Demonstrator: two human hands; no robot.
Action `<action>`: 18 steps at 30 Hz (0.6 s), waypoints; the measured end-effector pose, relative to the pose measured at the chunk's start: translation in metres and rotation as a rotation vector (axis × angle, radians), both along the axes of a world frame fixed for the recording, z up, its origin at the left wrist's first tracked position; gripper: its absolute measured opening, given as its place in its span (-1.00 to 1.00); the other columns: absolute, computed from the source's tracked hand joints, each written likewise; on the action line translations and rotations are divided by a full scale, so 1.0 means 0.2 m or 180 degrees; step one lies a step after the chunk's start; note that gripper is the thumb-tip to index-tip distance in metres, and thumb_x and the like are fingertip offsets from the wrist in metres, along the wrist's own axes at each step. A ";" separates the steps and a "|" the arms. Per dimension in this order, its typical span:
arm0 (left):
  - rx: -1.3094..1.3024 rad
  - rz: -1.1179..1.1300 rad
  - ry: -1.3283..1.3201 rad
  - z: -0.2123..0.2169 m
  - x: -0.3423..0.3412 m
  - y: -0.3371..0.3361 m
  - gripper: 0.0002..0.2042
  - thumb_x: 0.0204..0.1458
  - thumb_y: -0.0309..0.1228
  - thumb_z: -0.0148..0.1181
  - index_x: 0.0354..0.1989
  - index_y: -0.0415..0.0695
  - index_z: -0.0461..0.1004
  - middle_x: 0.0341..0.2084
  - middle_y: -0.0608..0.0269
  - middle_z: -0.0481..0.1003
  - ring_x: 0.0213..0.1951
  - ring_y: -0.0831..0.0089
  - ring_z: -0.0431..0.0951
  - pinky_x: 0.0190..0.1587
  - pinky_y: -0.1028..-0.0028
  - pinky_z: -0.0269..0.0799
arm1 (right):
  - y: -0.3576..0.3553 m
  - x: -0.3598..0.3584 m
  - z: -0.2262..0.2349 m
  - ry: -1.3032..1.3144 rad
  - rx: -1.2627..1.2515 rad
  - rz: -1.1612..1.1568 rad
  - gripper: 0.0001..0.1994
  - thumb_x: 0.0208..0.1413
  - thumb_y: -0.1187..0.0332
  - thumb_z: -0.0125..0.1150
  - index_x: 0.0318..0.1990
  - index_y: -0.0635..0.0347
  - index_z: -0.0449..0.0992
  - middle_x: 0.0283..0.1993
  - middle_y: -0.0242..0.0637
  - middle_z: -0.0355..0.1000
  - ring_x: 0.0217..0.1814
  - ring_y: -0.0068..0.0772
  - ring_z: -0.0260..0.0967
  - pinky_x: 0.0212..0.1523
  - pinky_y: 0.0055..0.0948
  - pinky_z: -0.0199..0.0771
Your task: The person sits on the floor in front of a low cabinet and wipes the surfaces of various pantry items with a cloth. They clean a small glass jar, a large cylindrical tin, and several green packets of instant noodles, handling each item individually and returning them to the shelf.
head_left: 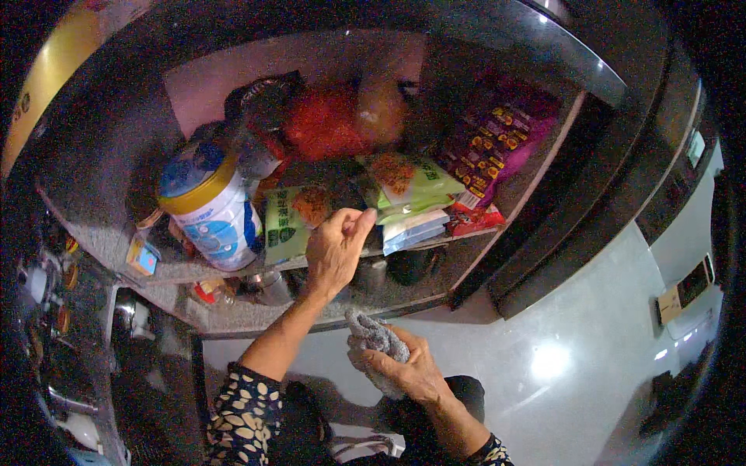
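My left hand [336,250] is raised to the front edge of the upper shelf [167,270], fingers curled loosely together with thumb and forefinger nearly meeting at the corner of the green snack bag [289,221]; I cannot tell whether they grip it or only touch it. My right hand [408,371] sits lower, closed around a bunched grey cloth [374,335] held in front of the cabinet's bottom edge. The green bag leans at the very lip of the shelf, so a careless tug could, in my judgement, tip it off, and my wrist passes close enough to the tall white-and-blue tin with its yellow band [210,208] to knock it sideways. Right of the green bag lies a pale green pouch with an orange picture [408,182] on a stack of blue-and-white flat packets [413,230]. Farther right, a magenta pack with rows of yellow labels [497,147] slants against the wall. Behind, a red mesh bag [322,124] fills the back. A small yellow-and-blue box [143,256] rests at the left edge.
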State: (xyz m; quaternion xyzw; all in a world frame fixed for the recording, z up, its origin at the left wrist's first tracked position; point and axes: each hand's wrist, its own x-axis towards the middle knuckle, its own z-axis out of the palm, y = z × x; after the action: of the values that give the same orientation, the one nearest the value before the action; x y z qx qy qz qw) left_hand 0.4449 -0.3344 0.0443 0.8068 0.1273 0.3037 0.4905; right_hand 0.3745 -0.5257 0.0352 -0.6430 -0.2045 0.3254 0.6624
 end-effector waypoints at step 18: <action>-0.2091 -0.0847 -0.0521 0.07 0.00 -0.07 -0.83 0.04 -0.30 0.13 -0.45 -0.12 0.38 -0.48 0.39 0.40 -0.42 0.66 0.35 -0.46 0.64 0.26 | -0.08 0.26 -0.02 0.0360 0.1046 -0.1636 -0.56 -0.02 0.21 0.24 -0.03 0.30 0.43 -0.32 -0.28 0.46 -0.51 -0.55 0.36 -0.54 -0.59 0.39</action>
State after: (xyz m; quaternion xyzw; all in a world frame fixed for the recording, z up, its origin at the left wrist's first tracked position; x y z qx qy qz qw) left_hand 0.4440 -0.3483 0.0582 0.5887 0.0724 0.2437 0.7673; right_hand 0.4263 -0.5413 0.0304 -0.5388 -0.0479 0.1451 0.8285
